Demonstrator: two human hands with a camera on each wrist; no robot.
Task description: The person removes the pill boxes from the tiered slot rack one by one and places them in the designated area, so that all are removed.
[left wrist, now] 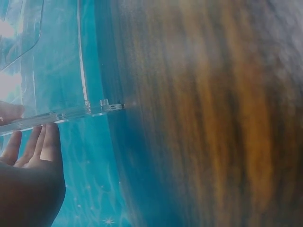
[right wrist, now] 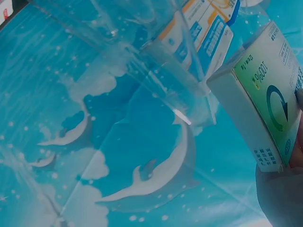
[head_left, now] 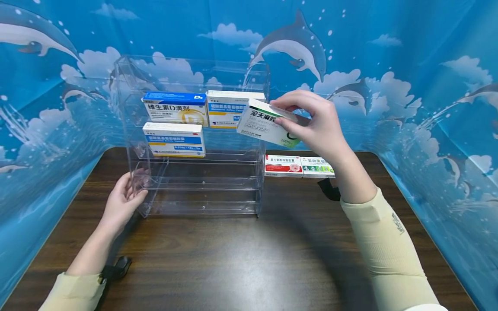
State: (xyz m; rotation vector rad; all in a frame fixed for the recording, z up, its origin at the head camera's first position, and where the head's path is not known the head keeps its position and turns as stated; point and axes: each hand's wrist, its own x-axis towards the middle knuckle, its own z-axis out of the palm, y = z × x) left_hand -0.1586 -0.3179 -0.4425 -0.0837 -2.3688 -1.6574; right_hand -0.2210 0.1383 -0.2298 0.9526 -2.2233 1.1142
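Note:
My right hand grips a white and green medicine box between thumb and fingers. The box is tilted and overlaps the right edge of a blue, white and yellow medicine box in the head view. In the right wrist view, the end of the held medicine box stands beside the rack's side panel. At the clear plastic display rack, my left hand pinches the left side panel, thumb on one face and fingers on the other.
On the rack's upper tiers are a blue-topped vitamin D box and, one tier lower, another blue and white box. Right of the rack lie a red and white box and a green and white box on the wooden table.

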